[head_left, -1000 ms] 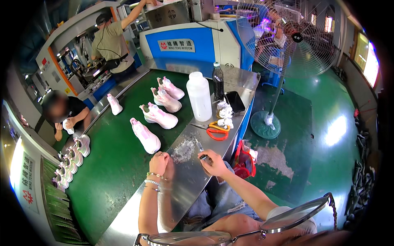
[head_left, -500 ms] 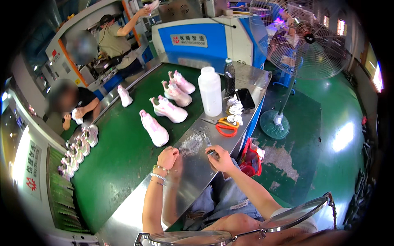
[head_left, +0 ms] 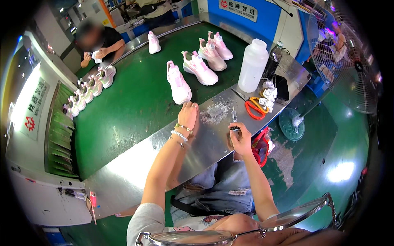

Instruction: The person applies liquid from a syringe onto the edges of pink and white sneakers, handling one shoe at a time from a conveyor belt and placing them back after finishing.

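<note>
My right hand (head_left: 241,138) is closed round a small clear syringe (head_left: 234,116), its thin tip pointing away from me over the metal table edge. My left hand (head_left: 189,114) rests with curled fingers on the metal strip, right by the near end of a pink and white sneaker (head_left: 178,85). Its fingertips are tucked under, so anything in them is hidden; whether it touches the shoe I cannot tell. Behind that sneaker stand another pale pink sneaker (head_left: 199,69) and two more. Whitish dried residue (head_left: 216,112) covers the metal between my hands.
Right of the residue lie orange-handled scissors (head_left: 255,110), crumpled white paper (head_left: 269,94) and a black phone (head_left: 281,87). A white plastic bottle (head_left: 253,67) and a dark bottle (head_left: 274,60) stand behind. A co-worker (head_left: 111,45) sits far left beyond a row of sneakers (head_left: 95,86). A fan (head_left: 349,61) stands right.
The view has swung left and down, so the table and shoes appear farther right and higher. My left hand sits closer to the nearest sneaker. The syringe stays in my right hand.
</note>
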The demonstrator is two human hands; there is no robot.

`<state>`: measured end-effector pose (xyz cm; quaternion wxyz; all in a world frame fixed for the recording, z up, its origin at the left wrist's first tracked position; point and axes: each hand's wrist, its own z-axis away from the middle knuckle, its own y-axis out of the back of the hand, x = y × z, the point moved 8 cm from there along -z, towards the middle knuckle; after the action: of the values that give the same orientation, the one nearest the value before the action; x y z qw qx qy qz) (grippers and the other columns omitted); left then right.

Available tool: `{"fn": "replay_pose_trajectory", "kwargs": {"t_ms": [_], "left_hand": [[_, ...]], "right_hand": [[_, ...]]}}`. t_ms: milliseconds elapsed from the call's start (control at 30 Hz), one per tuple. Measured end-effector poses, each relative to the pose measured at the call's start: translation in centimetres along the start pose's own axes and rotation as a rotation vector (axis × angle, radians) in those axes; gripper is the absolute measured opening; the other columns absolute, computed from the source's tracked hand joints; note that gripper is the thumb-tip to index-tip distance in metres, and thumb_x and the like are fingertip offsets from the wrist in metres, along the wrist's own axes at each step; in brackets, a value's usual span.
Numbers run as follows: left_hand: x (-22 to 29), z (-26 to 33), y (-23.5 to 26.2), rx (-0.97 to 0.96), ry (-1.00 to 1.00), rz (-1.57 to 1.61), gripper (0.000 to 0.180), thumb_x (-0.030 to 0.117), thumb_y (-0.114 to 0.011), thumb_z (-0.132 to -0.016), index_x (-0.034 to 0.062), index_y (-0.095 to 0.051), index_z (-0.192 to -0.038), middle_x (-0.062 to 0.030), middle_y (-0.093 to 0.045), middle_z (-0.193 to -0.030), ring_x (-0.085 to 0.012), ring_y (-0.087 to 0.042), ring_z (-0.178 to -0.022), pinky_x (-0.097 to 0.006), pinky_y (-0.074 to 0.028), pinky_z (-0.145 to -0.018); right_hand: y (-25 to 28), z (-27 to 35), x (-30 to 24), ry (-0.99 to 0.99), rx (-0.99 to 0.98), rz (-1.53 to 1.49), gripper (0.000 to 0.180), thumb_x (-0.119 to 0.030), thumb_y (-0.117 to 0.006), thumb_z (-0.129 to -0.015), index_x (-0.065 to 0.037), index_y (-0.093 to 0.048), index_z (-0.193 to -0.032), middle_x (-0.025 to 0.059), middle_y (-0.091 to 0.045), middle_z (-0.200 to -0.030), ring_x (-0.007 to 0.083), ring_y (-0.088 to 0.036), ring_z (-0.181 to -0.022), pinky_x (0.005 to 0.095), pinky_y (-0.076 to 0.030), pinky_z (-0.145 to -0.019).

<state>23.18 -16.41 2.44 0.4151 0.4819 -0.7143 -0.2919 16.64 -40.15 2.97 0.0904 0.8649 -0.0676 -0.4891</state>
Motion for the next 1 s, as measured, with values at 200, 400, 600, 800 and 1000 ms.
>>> {"fn": "replay_pose_trajectory", "kwargs": {"t_ms": [200,400,600,800,1000], "left_hand": [[-1.1,-0.1,-0.8,-0.13,-0.064,0.169,0.005,0.01,-0.059,-0.08,0.0056,-0.06,-0.078,-0.013,-0.057,-0.079,-0.0318,-0.057,-0.081,-0.041,-0.048,-0.072],[-1.2,-0.4,-1.0,-0.375,-0.043,0.254,0.007,0.008,-0.06,-0.078,0.0033,-0.063,-0.082,-0.0144,-0.06,-0.08,-0.0335,-0.059,-0.075,-0.04,-0.048,-0.07],[-2.9,-0.3,-0.9,-0.122,-0.031,0.271,0.007,0.009,-0.06,-0.079,0.003,-0.063,-0.082,-0.0145,-0.059,-0.08,-0.0337,-0.059,-0.074,-0.039,-0.047,-0.068],[-1.7,0.3,0.5,0.099,-0.059,0.35,0.008,0.011,-0.058,-0.082,0.0034,-0.062,-0.081,-0.0132,-0.058,-0.082,-0.0315,-0.058,-0.077,-0.038,-0.046,-0.069],[-2.4,-0.5,-0.3,-0.133,-0.079,0.39,0.007,0.01,-0.059,-0.081,0.0031,-0.062,-0.081,-0.0128,-0.056,-0.08,-0.031,-0.057,-0.079,-0.038,-0.046,-0.072]], "right_hand": [[0.1,0.4,0.4,-0.052,0.011,0.002,0.023,0.001,-0.06,-0.078,-0.003,-0.058,-0.1,0.01,-0.063,-0.09,0.0212,-0.063,-0.081,0.0297,-0.048,-0.074],[0.4,0.2,0.7,-0.022,0.022,0.014,0.023,0.001,-0.06,-0.079,-0.003,-0.058,-0.101,0.0096,-0.063,-0.091,0.0211,-0.063,-0.082,0.0294,-0.048,-0.075],[-0.1,-0.1,0.9,-0.052,-0.002,0.0,0.023,0.0,-0.059,-0.079,-0.003,-0.058,-0.102,0.0098,-0.063,-0.092,0.0213,-0.063,-0.083,0.0298,-0.047,-0.076],[-0.1,0.0,0.8,-0.031,-0.009,0.031,0.023,0.001,-0.059,-0.079,-0.003,-0.058,-0.102,0.0101,-0.063,-0.092,0.0218,-0.063,-0.083,0.0299,-0.047,-0.076],[-0.2,0.1,1.1,-0.05,-0.005,0.002,0.023,0.002,-0.058,-0.079,-0.003,-0.058,-0.101,0.0102,-0.063,-0.091,0.0217,-0.063,-0.083,0.0297,-0.048,-0.076]]}}
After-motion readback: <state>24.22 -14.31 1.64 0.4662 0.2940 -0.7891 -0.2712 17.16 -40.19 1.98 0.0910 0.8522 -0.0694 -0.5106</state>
